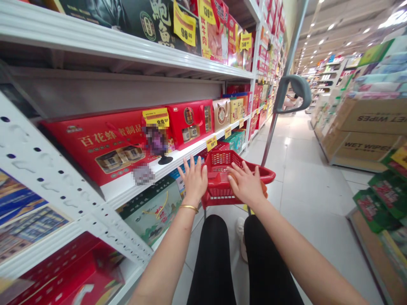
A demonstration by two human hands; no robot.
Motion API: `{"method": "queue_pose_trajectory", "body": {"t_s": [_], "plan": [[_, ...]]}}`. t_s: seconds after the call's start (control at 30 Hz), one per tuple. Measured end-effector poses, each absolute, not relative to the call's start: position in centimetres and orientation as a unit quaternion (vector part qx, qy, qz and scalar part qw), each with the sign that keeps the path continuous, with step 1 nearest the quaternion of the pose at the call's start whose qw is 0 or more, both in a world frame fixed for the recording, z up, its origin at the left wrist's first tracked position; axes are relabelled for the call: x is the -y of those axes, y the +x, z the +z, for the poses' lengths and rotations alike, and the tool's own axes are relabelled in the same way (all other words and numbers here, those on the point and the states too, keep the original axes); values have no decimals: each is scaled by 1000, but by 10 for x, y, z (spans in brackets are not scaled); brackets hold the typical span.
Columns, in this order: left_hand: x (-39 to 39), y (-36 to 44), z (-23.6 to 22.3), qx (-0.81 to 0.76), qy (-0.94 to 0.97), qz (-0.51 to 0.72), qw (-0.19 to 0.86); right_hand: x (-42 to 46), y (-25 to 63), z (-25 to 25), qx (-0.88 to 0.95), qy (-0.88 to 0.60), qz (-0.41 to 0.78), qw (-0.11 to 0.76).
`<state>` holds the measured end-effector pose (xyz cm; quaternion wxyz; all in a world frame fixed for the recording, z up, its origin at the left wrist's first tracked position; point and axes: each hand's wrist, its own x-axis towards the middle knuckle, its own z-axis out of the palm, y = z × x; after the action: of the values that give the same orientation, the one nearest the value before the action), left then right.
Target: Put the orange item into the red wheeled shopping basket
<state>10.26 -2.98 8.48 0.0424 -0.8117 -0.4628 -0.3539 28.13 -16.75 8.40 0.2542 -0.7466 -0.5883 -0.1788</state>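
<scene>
My left hand (193, 181) is open, its fingers spread, just left of a red plastic shopping basket (222, 192). A gold bracelet (190, 207) circles that wrist. My right hand (247, 183) is open as well, fingers apart, over the basket's near right side; whether it touches the rim I cannot tell. Something orange-brown shows beside that palm, mostly hidden. The basket stands low in front of my legs, with a metal pole (269, 142) and grey handle (293, 94) leaning up on its right. Beyond my left fingertips, a small purple object on a black round base (165, 160) stands on the shelf, partly blurred out.
Red gift boxes (190, 125) line the white shelf (127, 189) at left, with yellow price tags (184, 29) above. A tiled aisle (282, 156) runs ahead. Cardboard cartons (365, 148) and green packets (384, 199) stand on the right.
</scene>
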Motion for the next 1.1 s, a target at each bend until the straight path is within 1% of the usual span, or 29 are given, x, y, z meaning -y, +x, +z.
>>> {"method": "queue_pose_trajectory", "body": {"t_s": [0.1,0.2,0.37,0.5,0.63,0.77,0.83,1.0,1.1], "plan": [[28,104,82,455,-821,-344,43,151,251,89,610,-736,-170,242],[26,103,82,455,-828,-324,41,136,239,102,609,-755,-118,213],[24,105,84,476,-832,-283,34,103,256,134,624,-771,57,117],[26,104,87,477,-836,-271,30,88,275,150,592,-796,80,96],[29,103,87,470,-831,-296,33,105,267,137,589,-798,35,120],[30,103,85,459,-827,-322,38,136,248,105,620,-742,-121,225],[31,103,84,457,-826,-327,36,147,242,91,629,-710,-180,261],[32,102,86,455,-827,-327,32,168,249,63,630,-692,-219,276],[33,101,86,452,-827,-331,34,183,263,47,586,-710,-251,300]]}}
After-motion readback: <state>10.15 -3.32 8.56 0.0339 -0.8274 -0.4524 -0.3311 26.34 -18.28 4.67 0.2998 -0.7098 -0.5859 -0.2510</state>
